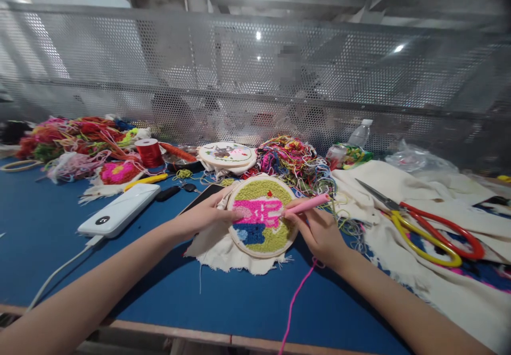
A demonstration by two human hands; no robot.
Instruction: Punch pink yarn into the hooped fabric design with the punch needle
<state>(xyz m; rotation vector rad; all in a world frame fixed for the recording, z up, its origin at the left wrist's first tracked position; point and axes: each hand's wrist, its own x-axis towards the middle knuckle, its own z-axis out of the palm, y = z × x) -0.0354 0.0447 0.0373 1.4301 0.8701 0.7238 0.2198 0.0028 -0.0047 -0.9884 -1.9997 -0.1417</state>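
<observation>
The person's hooped embroidery (263, 235) is held upright-leaning above the middle of the blue surface (159, 296), with loose fringed cloth (239, 256) hanging below the ring. The left hand (211, 211) pinches its left edge, thumb on the front against the pink stitching and the other fingers mostly hidden behind. The right hand (319, 232) has its fingers pinching a pink pen-shaped tool (309, 205), whose working end is at the right side of the pink stitches; whether it pierces the cloth cannot be told. A pink strand (297, 296) runs from beneath the right hand to the near edge. To the left lie a white power bank (120, 210) and, farther off, a red spool (149, 154) beside a heap of yarn (83, 137). Beyond the work sit another hoop (227, 154) and a tangle of threads (295, 161). To the right, scissors (429, 232) with red and yellow handles rest on pale fabric (399, 184).
</observation>
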